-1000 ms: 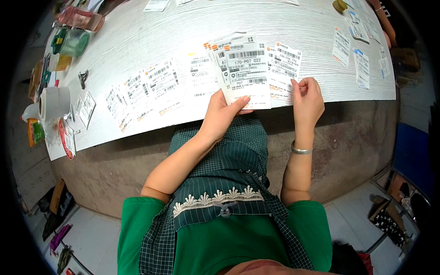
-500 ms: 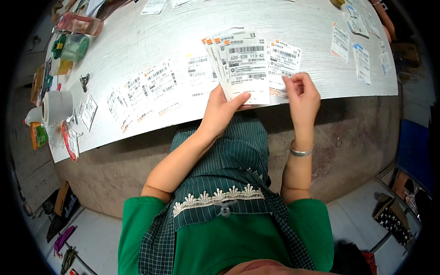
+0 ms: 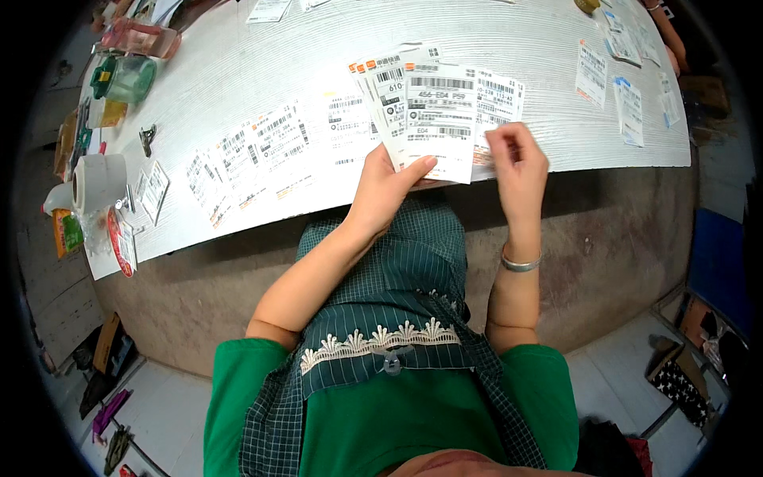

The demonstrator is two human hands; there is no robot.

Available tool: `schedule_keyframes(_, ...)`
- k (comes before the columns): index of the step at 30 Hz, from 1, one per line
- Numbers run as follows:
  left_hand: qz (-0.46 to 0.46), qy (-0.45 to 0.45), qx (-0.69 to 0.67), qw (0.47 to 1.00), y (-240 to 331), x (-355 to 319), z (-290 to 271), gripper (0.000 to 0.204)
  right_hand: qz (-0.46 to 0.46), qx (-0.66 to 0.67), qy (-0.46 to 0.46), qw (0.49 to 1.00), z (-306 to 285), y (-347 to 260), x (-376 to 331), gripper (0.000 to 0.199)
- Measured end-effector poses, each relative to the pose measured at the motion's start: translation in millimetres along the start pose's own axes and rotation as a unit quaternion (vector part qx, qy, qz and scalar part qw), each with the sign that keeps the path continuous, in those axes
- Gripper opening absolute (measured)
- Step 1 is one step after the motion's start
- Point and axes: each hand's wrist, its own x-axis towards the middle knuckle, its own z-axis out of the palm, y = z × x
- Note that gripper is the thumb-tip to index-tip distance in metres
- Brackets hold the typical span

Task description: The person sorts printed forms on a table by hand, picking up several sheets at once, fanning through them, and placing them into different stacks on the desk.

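My left hand (image 3: 387, 188) grips a fanned bunch of white shipping labels (image 3: 439, 119) at its lower end, with the thumb pressed on the front one. The bunch is tilted over the table's front edge, and its rear labels peek out at the left. My right hand (image 3: 520, 159), a metal bangle on its wrist, hovers just right of the bunch. Its fingers are curled in, and no label shows between them. Partly behind the bunch, a pile of labels (image 3: 499, 99) lies on the table, next to the right fingertips.
More labels (image 3: 278, 147) lie in a row on the white table (image 3: 262, 71), with others (image 3: 590, 73) at the right. Along the left edge stand a green bottle (image 3: 127, 79), a pink bottle (image 3: 143, 38) and a roll (image 3: 100, 181). A binder clip (image 3: 147, 139) lies nearby.
A different label now fronts the bunch in my left hand, and another tops the pile behind it. My right hand has shifted slightly left and up.
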Motion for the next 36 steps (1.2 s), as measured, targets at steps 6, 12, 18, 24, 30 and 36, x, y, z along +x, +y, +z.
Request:
schedule_keyframes(6, -0.029, 0.004, -0.155, 0.987, -2, 1, -5, 0.034, 0.006, -0.054, 0.046, 0.997, 3, 6, -2, 0.023)
schedule_keyframes(12, -0.007, 0.014, -0.039, 0.999, 1, -1, -3, 0.033, -0.029, -0.210, 0.027, 0.977, -2, 12, 9, 0.022)
schedule_keyframes(18, -0.010, 0.015, -0.098, 0.995, 0, -1, -5, 0.033, -0.035, -0.074, 0.004, 0.997, 9, -5, -5, 0.025)
schedule_keyframes(24, -0.005, 0.027, -0.066, 0.997, 2, 2, -6, 0.037, -0.061, -0.282, 0.070, 0.955, -7, 27, 18, 0.023)
schedule_keyframes(30, 0.019, 0.005, -0.046, 0.999, -4, 0, -5, 0.038, -0.047, -0.014, -0.053, 0.997, 16, -18, -9, 0.020)
schedule_keyframes(36, -0.009, -0.015, -0.136, 0.991, -4, -2, -6, 0.035, -0.049, -0.007, -0.025, 0.998, 7, -8, -7, 0.024)
